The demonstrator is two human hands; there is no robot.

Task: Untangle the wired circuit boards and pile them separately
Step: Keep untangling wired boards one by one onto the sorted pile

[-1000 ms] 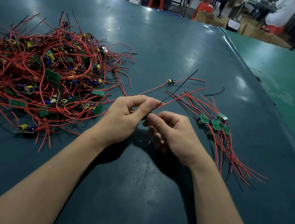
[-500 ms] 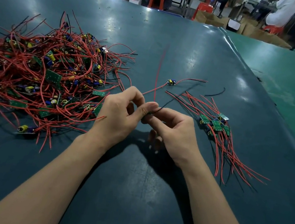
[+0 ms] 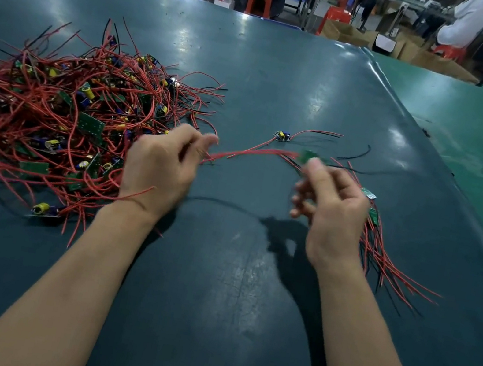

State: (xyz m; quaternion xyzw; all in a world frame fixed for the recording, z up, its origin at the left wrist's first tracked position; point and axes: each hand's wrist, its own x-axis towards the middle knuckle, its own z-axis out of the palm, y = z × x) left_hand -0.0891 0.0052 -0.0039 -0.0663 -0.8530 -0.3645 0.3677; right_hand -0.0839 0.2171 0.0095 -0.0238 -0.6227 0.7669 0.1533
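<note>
Your right hand (image 3: 331, 205) pinches a freed board (image 3: 306, 156), seemingly, through blur, just right of the tangle (image 3: 68, 113); your left hand (image 3: 161, 165) pinches its red leads (image 3: 248, 153). Next, lay it on the sorted pile (image 3: 385, 240) beyond.

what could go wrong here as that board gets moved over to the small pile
1. The red wires trailing from the board in the right hand still run to the left hand; a hard pull could strain them.
2. They pass close to the lone board and might drag it along.
3. The left wrist sits against the big tangle, so a loop could catch.
</note>
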